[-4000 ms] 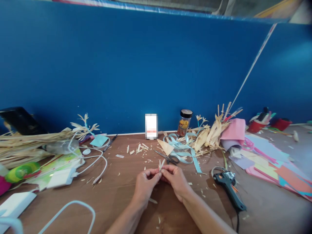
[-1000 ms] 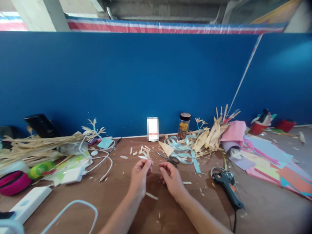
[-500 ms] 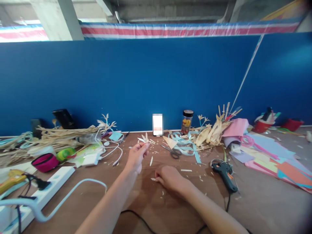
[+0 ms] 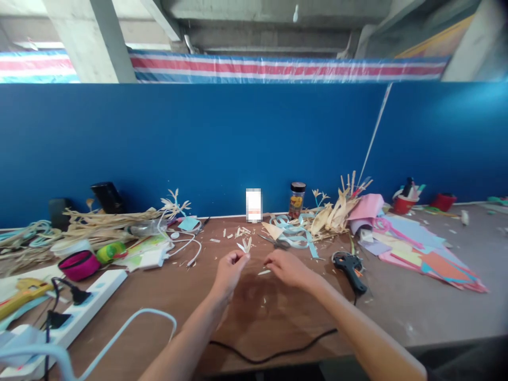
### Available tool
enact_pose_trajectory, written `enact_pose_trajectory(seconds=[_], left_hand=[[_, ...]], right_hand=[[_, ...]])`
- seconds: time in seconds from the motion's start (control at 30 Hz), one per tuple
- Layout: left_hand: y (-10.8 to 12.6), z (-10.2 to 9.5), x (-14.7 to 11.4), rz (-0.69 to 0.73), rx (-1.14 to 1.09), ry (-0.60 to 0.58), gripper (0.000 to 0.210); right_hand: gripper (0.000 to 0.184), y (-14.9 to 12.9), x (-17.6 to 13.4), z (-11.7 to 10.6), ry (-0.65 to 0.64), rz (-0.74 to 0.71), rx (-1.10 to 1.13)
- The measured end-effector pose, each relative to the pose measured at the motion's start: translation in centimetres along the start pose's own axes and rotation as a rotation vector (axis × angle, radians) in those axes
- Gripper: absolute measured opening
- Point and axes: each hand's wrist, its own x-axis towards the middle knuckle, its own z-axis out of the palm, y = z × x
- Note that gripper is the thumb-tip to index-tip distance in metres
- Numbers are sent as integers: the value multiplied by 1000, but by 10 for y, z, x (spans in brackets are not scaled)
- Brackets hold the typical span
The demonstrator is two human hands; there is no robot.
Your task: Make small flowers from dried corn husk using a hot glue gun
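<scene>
My left hand (image 4: 231, 269) pinches the base of a small flower of pale dried husk petals (image 4: 246, 245), which point up above the fingertips. Close on its right is my right hand (image 4: 286, 268), its fingers curled and its thumb side partly hidden. A single pale husk petal (image 4: 264, 272) sticks out under those fingertips and appears to be held. Beyond the right hand lie dark-handled scissors (image 4: 281, 244) and a coil of light blue ribbon (image 4: 296, 241). Small husk scraps (image 4: 243, 232) are scattered beyond the left hand.
A black glue gun (image 4: 350, 271) lies to the right, with coloured paper (image 4: 444, 264) beyond. A lidded jar (image 4: 297, 201) and dried husks (image 4: 331, 218) stand at the back. On the left are a white power strip (image 4: 97, 299) and cables. A black cord (image 4: 273, 357) crosses the front.
My left hand has drawn the husk flower nearer. My right hand has moved forward and right with the petal, coming closer to the flower's height. The view has tilted up slightly.
</scene>
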Motion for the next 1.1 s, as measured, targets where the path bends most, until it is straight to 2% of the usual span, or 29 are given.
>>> enact_pose_trajectory(seconds=[0.17,0.3,0.4,0.5,0.6,0.73,0.8,1.1], left_hand=[[-18,8,-7,35,129,-15,20],[-27,8,-15,132,247,-17,16],[-30,5,-22,203,311,10,14],[-32,3,-27,245,350,50,15],[-32,3,-30,258,362,72,17],[-31,2,-31,269,358,82,18],[-31,1,-30,268,353,89,19],[-38,0,-28,249,367,100,19]], right_hand=[[35,10,-18,-4,101,14,53],[37,9,-44,-12,7,-93,91],[29,2,-68,-14,-4,-83,117],[26,-4,-91,-3,67,-70,204],[24,-3,-108,18,181,33,271],[25,4,-116,40,364,201,357],[26,5,-116,44,417,231,351],[22,7,-118,50,406,132,274]])
